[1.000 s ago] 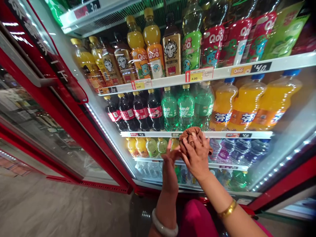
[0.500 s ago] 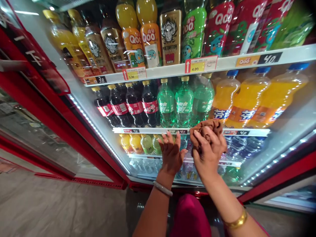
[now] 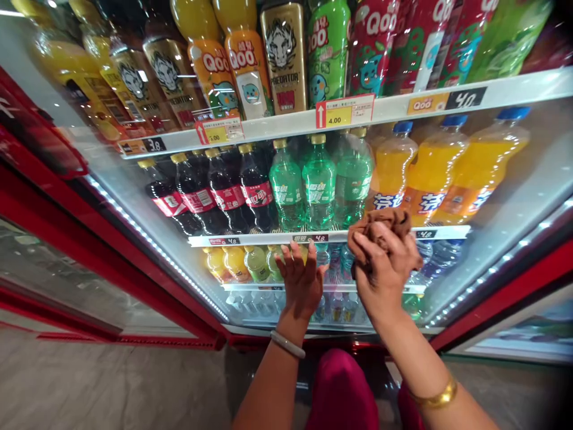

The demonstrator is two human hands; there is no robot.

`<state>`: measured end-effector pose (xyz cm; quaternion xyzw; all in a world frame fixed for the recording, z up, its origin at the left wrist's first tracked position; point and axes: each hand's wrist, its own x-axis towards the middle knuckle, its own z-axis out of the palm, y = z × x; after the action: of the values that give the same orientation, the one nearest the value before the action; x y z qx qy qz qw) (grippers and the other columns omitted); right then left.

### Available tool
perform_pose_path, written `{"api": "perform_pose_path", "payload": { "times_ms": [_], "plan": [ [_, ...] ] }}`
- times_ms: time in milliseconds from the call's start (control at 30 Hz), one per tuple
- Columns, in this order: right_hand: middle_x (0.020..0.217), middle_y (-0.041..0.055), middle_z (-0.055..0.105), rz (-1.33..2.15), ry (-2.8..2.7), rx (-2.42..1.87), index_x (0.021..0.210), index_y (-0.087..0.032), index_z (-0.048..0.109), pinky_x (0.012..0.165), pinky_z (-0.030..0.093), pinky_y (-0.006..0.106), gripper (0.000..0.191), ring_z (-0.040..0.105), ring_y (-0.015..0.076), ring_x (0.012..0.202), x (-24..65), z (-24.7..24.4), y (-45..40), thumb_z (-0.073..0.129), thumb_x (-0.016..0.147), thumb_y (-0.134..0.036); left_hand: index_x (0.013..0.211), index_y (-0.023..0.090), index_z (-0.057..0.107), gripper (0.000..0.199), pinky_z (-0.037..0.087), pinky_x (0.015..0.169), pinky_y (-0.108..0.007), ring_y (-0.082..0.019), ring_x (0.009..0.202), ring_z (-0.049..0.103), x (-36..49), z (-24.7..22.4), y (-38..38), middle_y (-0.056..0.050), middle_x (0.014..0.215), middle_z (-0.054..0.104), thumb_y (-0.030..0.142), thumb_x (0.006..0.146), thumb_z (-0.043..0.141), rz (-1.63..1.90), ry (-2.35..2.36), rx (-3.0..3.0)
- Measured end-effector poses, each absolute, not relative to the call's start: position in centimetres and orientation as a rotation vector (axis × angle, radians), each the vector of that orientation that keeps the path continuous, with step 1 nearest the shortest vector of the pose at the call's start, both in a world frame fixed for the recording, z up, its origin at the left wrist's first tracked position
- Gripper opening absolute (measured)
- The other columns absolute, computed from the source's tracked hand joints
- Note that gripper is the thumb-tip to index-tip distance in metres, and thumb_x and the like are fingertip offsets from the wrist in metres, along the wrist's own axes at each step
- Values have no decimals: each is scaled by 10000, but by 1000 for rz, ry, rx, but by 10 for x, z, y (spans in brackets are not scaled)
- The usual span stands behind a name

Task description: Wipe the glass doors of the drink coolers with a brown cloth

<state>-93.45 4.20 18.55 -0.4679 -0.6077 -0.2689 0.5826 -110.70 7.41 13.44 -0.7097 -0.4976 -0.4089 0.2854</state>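
Bunched in my right hand (image 3: pixel 385 269) is a brown cloth (image 3: pixel 380 230), in front of the middle shelf edge (image 3: pixel 268 239), below the orange soda bottles (image 3: pixel 434 173). My left hand (image 3: pixel 301 275) holds nothing; its fingers are spread and point up, near a price tag below the green bottles (image 3: pixel 319 185). Whether the fingertips touch glass is hard to tell. Dark cola bottles (image 3: pixel 226 194) stand to the left of the green ones.
Upper shelf edge (image 3: pixel 286 122) carries price tags, with juice bottles (image 3: pixel 250 65) above it. Smaller bottles (image 3: pixel 257 263) stand lower down. Red frames (image 3: pixel 505 298) flank the lit cooler. Grey floor (image 3: pixel 111 382) shows at the lower left.
The view has shifted closer to the upper shelves, and the bottles appear further left. My right hand with the cloth has moved slightly right relative to the shelf. My left hand remains spread.
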Motion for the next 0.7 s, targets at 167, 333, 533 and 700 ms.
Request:
{"api": "perform_pose_path", "payload": {
  "times_ms": [167, 333, 533, 700],
  "plan": [
    [1284, 22, 685, -617, -1771, -903, 1253, -290, 663, 1283, 280, 597, 416, 349, 276, 1512, -935, 135, 35, 581, 914, -63, 1657, 245, 116, 811, 102, 1267, -688, -345, 1608, -85, -1110, 137, 72, -151, 1736, -49, 219, 980, 561, -1114, -1305, -1897],
    [1339, 65, 623, -555, -1515, -1094, 1197, -294, 692, 1252, 263, 679, 389, 404, 314, 1466, -904, 143, 24, 651, 872, -84, 1653, 229, 159, 814, 132, 1266, -687, -364, 1609, -50, -1106, 136, 74, -185, 1732, 33, 247, 972, 604, -1134, -1294, -1837],
    [1422, 33, 602, -527, -1533, -1036, 1288, -348, 657, 1264, 221, 691, 486, 309, 318, 1534, -932, 181, 36, 604, 886, -82, 1655, 202, 134, 788, 105, 1265, -693, -382, 1606, -53, -1104, 132, 75, -184, 1730, -27, 255, 996, 564, -1147, -1261, -1829],
    [1335, 35, 668, -499, -1791, -971, 1264, -293, 664, 1268, 256, 650, 459, 329, 296, 1533, -917, 136, 21, 551, 904, -32, 1657, 235, 64, 910, 185, 1211, -754, -425, 1594, -69, -1097, 141, 67, -220, 1711, -102, 160, 947, 629, -1144, -1277, -1824]
  ]
}}
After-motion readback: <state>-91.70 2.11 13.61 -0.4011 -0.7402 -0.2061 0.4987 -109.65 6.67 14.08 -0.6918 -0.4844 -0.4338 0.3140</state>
